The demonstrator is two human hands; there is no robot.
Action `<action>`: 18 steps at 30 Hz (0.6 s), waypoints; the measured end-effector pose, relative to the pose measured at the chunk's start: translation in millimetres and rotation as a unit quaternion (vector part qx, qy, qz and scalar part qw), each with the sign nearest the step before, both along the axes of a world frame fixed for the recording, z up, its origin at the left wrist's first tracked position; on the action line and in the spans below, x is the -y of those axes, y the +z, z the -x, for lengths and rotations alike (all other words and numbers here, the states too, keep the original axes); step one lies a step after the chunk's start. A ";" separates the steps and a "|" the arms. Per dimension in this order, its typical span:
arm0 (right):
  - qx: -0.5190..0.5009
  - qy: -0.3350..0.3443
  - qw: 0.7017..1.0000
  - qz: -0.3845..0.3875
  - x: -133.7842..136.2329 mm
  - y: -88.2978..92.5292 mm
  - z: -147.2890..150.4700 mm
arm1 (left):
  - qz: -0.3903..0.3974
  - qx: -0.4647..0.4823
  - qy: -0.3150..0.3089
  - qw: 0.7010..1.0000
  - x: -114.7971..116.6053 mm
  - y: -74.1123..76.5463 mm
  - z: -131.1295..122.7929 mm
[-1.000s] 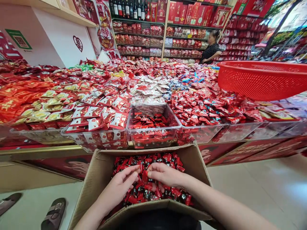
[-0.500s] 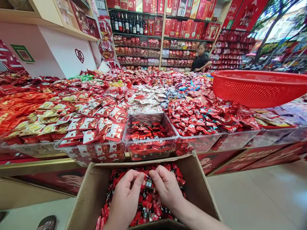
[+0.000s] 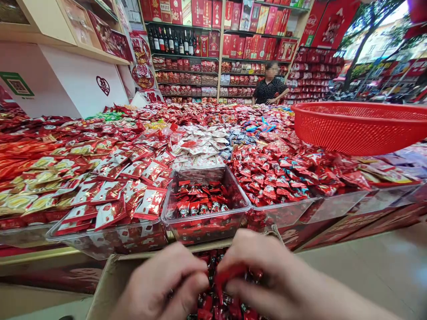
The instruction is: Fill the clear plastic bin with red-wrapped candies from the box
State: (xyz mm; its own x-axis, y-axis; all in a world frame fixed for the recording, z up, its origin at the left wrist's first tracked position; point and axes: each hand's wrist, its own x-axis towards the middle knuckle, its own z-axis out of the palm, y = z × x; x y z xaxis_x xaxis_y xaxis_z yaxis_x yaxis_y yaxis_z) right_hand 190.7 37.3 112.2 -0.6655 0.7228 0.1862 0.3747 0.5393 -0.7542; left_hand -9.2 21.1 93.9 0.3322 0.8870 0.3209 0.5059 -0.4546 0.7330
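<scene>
My right hand [image 3: 263,271] pinches a red-wrapped candy [image 3: 227,278] between thumb and fingers, above the cardboard box [image 3: 113,278]. Just left of it, my left hand [image 3: 167,280] is closed with thumb and index finger together; anything between them is too blurred to make out. Red and dark wrapped candies [image 3: 205,304] lie in the box under both hands. Behind the box, a clear plastic bin [image 3: 207,229] holds similar candies, with a row of them along its front part.
Bins of wrapped snacks [image 3: 126,178] spread across the counter. A red mesh basket [image 3: 356,129] rests on the goods at right. A person [image 3: 270,89] stands behind the counter near shelves of bottles [image 3: 171,42] and red boxes.
Both hands have come nearer the camera and spread slightly, with the right hand now pinching a red wrapper. The view has shifted, and more candies show in the bin's front part.
</scene>
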 end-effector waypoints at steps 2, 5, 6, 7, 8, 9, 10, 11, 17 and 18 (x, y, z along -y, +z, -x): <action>-0.022 -0.071 0.996 -0.042 -27.8 12.5 -7.7 | -0.037 -0.049 0.030 0.998 -29.4 14.7 8.9; -0.004 -0.125 0.990 -0.058 -76.9 16.3 -7.2 | -0.048 -0.133 0.000 0.990 -79.5 26.0 15.3; 0.018 -0.120 0.992 -0.045 -91.7 13.2 -3.4 | -0.040 -0.162 -0.016 0.986 -94.6 26.7 14.1; 0.046 -0.108 0.993 -0.029 -104.7 8.7 1.8 | -0.030 -0.194 -0.032 0.980 -107.8 26.3 11.4; 0.076 -0.094 0.993 -0.012 -115.4 3.2 7.8 | -0.014 -0.232 -0.048 0.971 -118.9 24.8 7.5; 0.106 -0.080 0.991 0.003 -124.0 -2.6 14.1 | 0.007 -0.273 -0.062 0.960 -127.7 22.6 3.0; 0.133 -0.066 0.989 0.016 -130.6 -8.2 20.2 | 0.031 -0.312 -0.074 0.947 -134.5 19.8 -1.4; 0.156 -0.054 0.986 0.027 -135.6 -13.0 25.9 | 0.060 -0.348 -0.083 0.932 -139.6 16.2 -5.2; 0.302 -0.035 0.952 0.045 -150.4 -26.8 46.2 | 0.195 -0.390 -0.059 0.898 -152.4 -19.3 -2.1; 0.313 -0.031 0.949 0.040 -151.7 -28.6 47.9 | 0.208 -0.337 -0.031 0.918 -153.0 -26.7 1.5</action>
State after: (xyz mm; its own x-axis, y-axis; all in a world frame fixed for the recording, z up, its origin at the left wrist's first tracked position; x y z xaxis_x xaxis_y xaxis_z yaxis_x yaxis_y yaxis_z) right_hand 142.8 189.1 83.6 -0.5827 0.7599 -0.2881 0.7918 0.4511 -0.4118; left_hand -10.7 174.1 67.2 0.3852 0.8586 -0.3383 0.8909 -0.2504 0.3790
